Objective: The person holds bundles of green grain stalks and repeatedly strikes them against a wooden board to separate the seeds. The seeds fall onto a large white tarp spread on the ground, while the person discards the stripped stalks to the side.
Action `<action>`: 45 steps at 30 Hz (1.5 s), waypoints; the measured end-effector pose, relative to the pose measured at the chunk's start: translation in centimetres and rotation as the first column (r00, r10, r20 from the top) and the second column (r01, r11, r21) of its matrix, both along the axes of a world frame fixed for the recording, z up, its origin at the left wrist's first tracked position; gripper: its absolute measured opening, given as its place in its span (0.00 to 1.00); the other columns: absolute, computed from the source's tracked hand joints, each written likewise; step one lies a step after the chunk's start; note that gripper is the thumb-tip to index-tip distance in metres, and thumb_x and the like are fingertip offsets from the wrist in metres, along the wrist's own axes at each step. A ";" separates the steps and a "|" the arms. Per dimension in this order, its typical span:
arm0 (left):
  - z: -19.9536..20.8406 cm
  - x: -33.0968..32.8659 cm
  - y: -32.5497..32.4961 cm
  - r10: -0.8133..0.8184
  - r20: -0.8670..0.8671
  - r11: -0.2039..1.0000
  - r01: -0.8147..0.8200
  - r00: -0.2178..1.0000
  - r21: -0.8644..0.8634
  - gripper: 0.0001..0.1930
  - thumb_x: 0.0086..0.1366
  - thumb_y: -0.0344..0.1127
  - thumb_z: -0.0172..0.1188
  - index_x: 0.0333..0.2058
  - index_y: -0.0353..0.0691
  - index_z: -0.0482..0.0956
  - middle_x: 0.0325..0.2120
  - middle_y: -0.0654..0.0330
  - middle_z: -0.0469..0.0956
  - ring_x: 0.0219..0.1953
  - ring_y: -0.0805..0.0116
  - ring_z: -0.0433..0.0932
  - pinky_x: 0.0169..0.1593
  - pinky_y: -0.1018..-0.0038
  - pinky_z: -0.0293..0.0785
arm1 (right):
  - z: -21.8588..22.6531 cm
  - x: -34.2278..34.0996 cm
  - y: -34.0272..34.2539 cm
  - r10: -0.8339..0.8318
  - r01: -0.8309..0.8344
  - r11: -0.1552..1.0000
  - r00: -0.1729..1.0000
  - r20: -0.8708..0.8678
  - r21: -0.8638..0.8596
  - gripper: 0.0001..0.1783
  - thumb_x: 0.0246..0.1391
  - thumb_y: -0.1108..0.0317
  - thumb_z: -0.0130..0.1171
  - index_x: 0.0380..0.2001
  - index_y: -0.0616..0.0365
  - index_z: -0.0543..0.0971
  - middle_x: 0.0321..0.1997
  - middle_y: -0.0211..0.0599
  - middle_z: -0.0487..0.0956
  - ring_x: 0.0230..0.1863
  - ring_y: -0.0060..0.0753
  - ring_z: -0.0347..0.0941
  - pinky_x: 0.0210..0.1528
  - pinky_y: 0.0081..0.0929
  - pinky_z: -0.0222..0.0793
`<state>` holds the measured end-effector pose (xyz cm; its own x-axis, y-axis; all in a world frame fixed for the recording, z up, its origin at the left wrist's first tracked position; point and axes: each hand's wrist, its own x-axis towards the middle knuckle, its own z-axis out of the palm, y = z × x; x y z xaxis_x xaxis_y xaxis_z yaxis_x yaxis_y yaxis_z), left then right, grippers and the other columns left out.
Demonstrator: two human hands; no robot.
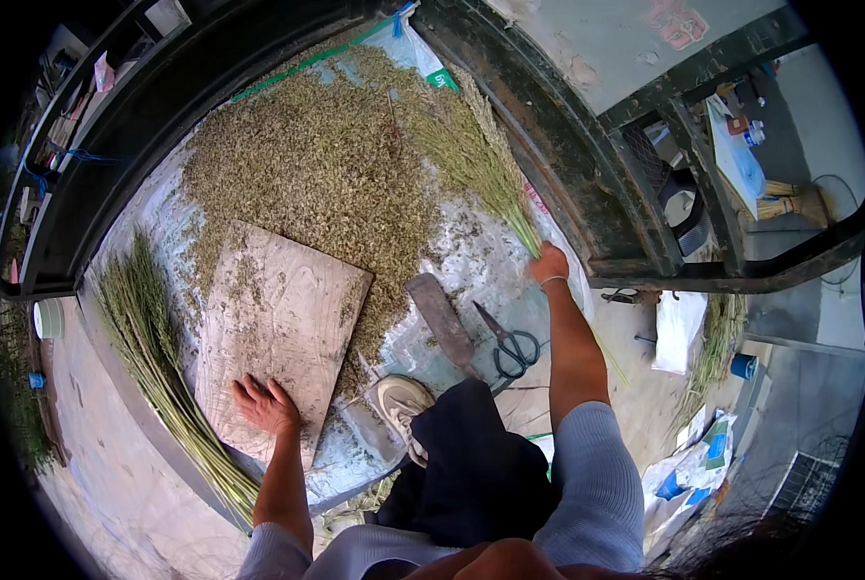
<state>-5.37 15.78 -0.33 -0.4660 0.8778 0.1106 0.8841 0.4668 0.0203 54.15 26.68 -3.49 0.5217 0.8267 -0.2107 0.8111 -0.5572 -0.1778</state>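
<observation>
Left hand (266, 404): fingers apart, flat on the near-left board (292, 314). Right hand (550, 266): fingers clamped on the stems of 1 grass bundle (486, 179), at right, its heads pointing far. Green print (440, 79) marks the far sheet corner; red print (537, 199), the right edge. 1 pair of scissors (513, 350) lies near.

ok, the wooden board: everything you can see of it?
Flat, roughly rectangular pale-brown board, apparently wood, its surface worn and sprinkled with plant debris. It lies askew against a heap of loose plant matter, with green stalks beside its left edge. The person's left grip rests open, palm down, on its near end.
</observation>
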 end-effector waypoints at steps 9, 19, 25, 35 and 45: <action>0.2 -0.1 -0.1 -0.050 0.007 0.995 0.049 0.999 0.092 0.28 0.62 0.51 0.47 0.56 0.39 0.63 0.59 0.44 0.56 0.61 0.46 0.53 0.62 0.57 0.48 | 13.7 -4.1 -0.2 0.212 -0.073 0.963 0.802 -0.559 0.261 0.10 0.51 0.66 0.57 0.28 0.63 0.73 0.16 0.33 0.70 0.18 0.25 0.66 0.21 0.26 0.63; 0.2 -2.0 -0.5 -0.113 0.310 0.984 0.064 0.944 0.164 0.30 0.60 0.52 0.52 0.55 0.39 0.64 0.57 0.43 0.58 0.59 0.44 0.56 0.61 0.58 0.51 | 33.3 -23.0 5.9 0.544 0.002 0.829 0.235 -0.806 0.560 0.10 0.56 0.64 0.55 0.30 0.60 0.70 0.19 0.30 0.68 0.16 0.16 0.61 0.17 0.16 0.57; 11.0 1.6 -1.9 -0.377 0.780 0.915 0.071 0.500 0.397 0.34 0.60 0.61 0.49 0.53 0.36 0.66 0.52 0.48 0.67 0.56 0.52 0.65 0.58 0.63 0.59 | 40.3 -34.2 10.9 0.703 0.182 0.711 -0.182 -0.687 0.679 0.12 0.57 0.61 0.54 0.27 0.58 0.68 0.20 0.31 0.69 0.16 0.19 0.63 0.18 0.19 0.62; 24.0 -5.5 -12.3 -0.049 0.469 0.981 0.132 0.882 -0.146 0.32 0.52 0.62 0.58 0.38 0.34 0.76 0.36 0.45 0.75 0.40 0.46 0.74 0.43 0.61 0.69 | 26.6 -47.7 -0.4 0.569 0.176 0.818 -0.389 -0.724 0.548 0.10 0.61 0.66 0.47 0.27 0.59 0.68 0.20 0.32 0.72 0.22 0.22 0.68 0.27 0.22 0.67; 23.6 -1.9 -10.1 -0.018 0.244 0.946 0.096 0.970 -0.310 0.21 0.48 0.48 0.68 0.33 0.37 0.76 0.31 0.50 0.77 0.33 0.51 0.76 0.34 0.62 0.71 | 5.1 -47.7 -9.5 -0.169 0.017 0.984 -0.248 -0.954 -0.179 0.09 0.57 0.66 0.52 0.28 0.60 0.73 0.22 0.36 0.77 0.22 0.29 0.74 0.26 0.30 0.72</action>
